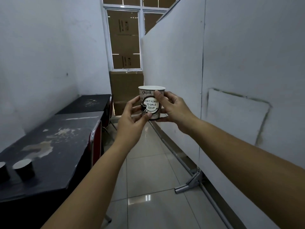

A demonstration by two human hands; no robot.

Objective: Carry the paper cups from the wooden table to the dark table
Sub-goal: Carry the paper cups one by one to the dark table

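I hold one white printed paper cup (151,101) upright in front of me at arm's length, above the tiled floor. My left hand (132,116) grips its left side and bottom, while my right hand (175,109) wraps its right side with the thumb near the rim. The dark table (54,146) runs along the left wall, its top scuffed with pale patches. Two dark paper cups (24,168) (3,171) stand near its front left corner, one cut off by the frame edge. The wooden table is out of view.
A second dark table (87,103) stands farther along the left wall. A red chair (96,142) is tucked at the table's right edge. A white partition (214,80) with a metal foot (189,184) lines the right. Cardboard boxes (126,86) block the aisle's far end.
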